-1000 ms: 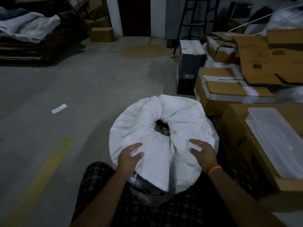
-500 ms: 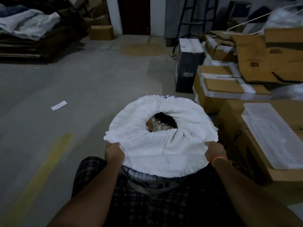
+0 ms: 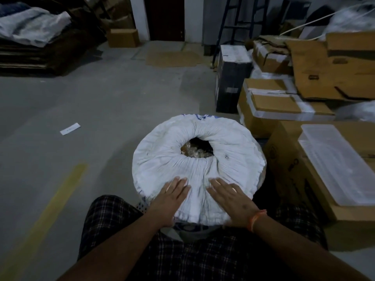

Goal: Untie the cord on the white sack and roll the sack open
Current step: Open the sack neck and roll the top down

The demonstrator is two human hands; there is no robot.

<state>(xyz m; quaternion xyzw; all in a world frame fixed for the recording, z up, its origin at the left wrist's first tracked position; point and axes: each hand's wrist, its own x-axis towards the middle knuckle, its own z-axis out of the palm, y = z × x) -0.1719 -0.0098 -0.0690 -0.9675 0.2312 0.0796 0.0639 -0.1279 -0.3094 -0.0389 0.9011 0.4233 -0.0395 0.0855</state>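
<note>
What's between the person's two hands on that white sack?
In the head view, only a bare strip of gathered white sack lies between the left hand and right hand, both pressed flat.

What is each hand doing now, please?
Left hand: open, fingers flat on the sack.
Right hand: open, fingers flat on the sack.

My left hand (image 3: 171,196) and right hand (image 3: 231,201) press flat on the white sack's (image 3: 162,159) gathered near rim; mouth partly open.
</note>
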